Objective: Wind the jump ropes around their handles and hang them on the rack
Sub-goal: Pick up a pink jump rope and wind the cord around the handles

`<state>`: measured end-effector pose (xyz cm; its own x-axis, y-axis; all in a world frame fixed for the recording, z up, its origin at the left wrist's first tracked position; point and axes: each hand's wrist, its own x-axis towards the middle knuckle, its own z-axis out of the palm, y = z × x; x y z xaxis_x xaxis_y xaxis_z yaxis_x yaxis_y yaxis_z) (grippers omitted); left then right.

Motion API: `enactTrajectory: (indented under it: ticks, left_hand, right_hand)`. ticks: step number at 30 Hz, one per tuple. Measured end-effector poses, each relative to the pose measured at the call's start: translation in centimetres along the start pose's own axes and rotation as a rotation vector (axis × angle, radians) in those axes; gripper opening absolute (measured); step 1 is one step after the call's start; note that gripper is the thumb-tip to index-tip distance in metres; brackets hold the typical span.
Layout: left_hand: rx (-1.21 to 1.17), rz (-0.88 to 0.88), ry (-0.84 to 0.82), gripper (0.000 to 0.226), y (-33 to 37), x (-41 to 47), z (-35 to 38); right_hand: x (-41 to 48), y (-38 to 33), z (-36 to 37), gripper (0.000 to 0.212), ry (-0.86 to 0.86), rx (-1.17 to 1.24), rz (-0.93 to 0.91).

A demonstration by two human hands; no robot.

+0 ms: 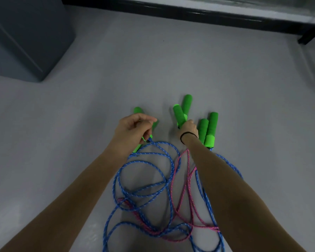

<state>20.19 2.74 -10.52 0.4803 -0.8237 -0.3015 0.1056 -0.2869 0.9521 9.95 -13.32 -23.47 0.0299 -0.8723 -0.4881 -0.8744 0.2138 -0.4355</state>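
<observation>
The middle green handles (180,113), on the floor (153,70), were gripped in the right hand's (188,128) curled fingers, and the left handles (138,110) in the left hand's (133,130). Before winding, the pink rope (182,179) was best untangled from the blue ropes (153,161).

A dark grey cabinet (22,37) stands at the grey floor's (153,60) far left corner; a black strip (171,12) lines its far edge.

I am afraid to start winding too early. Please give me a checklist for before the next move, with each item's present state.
1. Left grip holds the left handles: ok.
2. Right grip holds the middle handles: ok.
3. Right handles lie free on the floor: ok.
4. Blue rope and pink rope separated: not ok, tangled.
5. Rack within reach: cannot tell.
</observation>
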Motion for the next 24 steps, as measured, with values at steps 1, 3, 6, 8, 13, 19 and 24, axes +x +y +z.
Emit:
enactTrajectory:
  ticks: [1, 3, 6, 8, 13, 19, 24]
  left_hand:
    - [0.007, 0.004, -0.003, 0.021, 0.0, 0.0, 0.0]
    - [0.021, 0.01, -0.004, 0.022, 0.1, 0.1, 0.1]
    - [0.026, 0.017, 0.018, 0.018, 1.9, -0.3, 1.0]
    - [0.02, 0.03, 0.019, 0.018, 4.3, -1.0, 1.8]
    - [-0.094, -0.059, -0.026, 0.07, 14.6, -5.3, 4.4]
    - [-0.051, 0.008, -0.221, 0.07, 33.7, -12.6, 6.0]
    - [0.03, 0.149, -0.353, 0.021, 51.9, -18.8, 7.1]
  right_hand:
    - [-0.1, 0.1, 0.0, 0.039, -0.004, 0.013, -0.001]
    - [-0.6, -0.2, -0.7, 0.043, -0.014, 0.052, -0.033]
    - [-1.9, -2.2, -3.6, 0.035, -0.035, 0.157, -0.107]
    - [-3.8, -4.0, -6.6, 0.016, -0.102, 0.291, -0.14]
    - [-13.8, -9.1, -17.1, 0.017, -0.36, 0.871, -0.159]
    - [-27.7, -17.6, -37.9, 0.017, -0.576, 1.271, -0.216]
    - [-37.9, -25.5, -58.8, 0.015, -0.482, 1.38, -0.442]
